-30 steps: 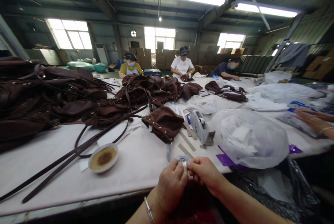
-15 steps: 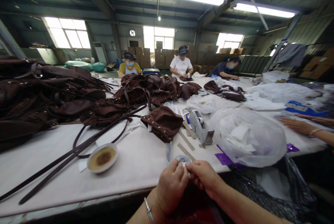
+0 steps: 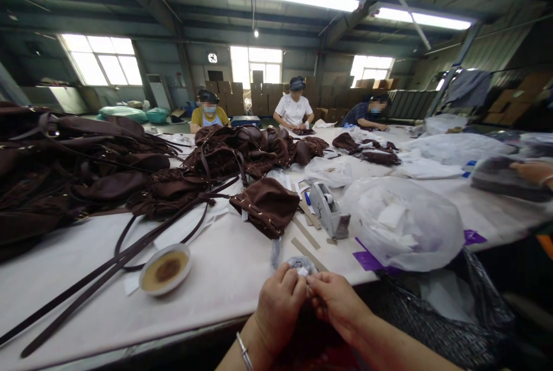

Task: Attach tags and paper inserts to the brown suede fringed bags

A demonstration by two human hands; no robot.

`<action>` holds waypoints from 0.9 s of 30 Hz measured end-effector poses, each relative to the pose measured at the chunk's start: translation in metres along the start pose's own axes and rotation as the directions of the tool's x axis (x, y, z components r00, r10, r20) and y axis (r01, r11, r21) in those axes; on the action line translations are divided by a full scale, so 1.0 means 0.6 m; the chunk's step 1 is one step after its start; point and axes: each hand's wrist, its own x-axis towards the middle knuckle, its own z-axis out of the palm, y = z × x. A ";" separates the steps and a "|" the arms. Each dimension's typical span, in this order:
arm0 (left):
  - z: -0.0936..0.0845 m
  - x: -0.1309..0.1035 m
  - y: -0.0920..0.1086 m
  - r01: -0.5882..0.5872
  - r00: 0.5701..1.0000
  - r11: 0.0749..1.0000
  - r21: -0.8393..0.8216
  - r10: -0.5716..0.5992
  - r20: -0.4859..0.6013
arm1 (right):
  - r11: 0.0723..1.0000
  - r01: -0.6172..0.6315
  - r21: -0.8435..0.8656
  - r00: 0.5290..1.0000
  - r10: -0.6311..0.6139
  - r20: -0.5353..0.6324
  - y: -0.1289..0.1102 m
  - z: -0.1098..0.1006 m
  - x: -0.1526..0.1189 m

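Observation:
My left hand (image 3: 280, 303) and my right hand (image 3: 336, 303) meet at the table's front edge, both with fingers closed in a pinch. A small white piece (image 3: 303, 272) shows at their fingertips; which hand grips it is hard to tell. Just beyond lies a greyish coiled bundle (image 3: 302, 262) on the white tabletop (image 3: 224, 279). Behind that sits a dark brown bag (image 3: 266, 204) with metal eyelets. A grey tape dispenser (image 3: 327, 212) stands to its right, near flat beige strips (image 3: 306, 233).
Brown bags (image 3: 112, 169) are heaped at left, their long straps reaching forward near a bowl (image 3: 165, 269). A filled clear plastic bag (image 3: 401, 224) sits at right, above a black bag (image 3: 453, 307). Three people work across the table. Another person's hand (image 3: 533, 171) holds a dark wrapped item (image 3: 496, 178).
The view has shifted slightly. At far right, the other person's hands have moved, and a dark wrapped item now lies where the blue packet was. My hands remain together.

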 end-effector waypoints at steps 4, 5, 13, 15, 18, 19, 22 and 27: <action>-0.001 -0.001 0.006 0.041 0.999 0.999 -0.004 -0.042 -0.005 | 0.998 -0.037 0.052 0.999 0.038 -0.021 0.002 0.005 -0.007; -0.002 -0.001 0.007 0.050 0.999 0.999 -0.010 -0.050 0.000 | 0.997 -0.047 0.067 0.999 0.048 -0.020 0.003 0.005 -0.008; -0.009 -0.003 0.017 0.143 0.987 0.990 -0.013 -0.142 0.073 | 0.971 -0.134 0.198 0.991 0.136 0.006 0.011 0.002 -0.008; -0.010 -0.003 0.019 0.166 0.984 0.986 -0.015 -0.165 0.062 | 0.965 -0.153 0.215 0.988 0.146 0.047 0.011 0.000 -0.005; -0.013 -0.002 0.020 0.203 0.978 0.979 -0.028 -0.202 0.052 | 0.967 -0.129 0.219 0.989 0.110 0.098 0.015 -0.004 0.002; -0.013 -0.001 0.019 0.216 0.976 0.976 -0.034 -0.214 0.050 | 0.972 -0.091 0.216 0.992 0.070 0.105 0.016 -0.004 0.004; -0.014 0.000 0.013 0.247 0.969 0.968 -0.055 -0.245 0.030 | 0.981 0.087 0.173 0.989 -0.106 0.105 0.020 0.001 0.012; -0.017 0.006 0.001 0.357 0.933 0.917 -0.178 -0.360 0.018 | 0.935 0.354 0.005 0.928 -0.352 0.121 0.018 0.015 0.023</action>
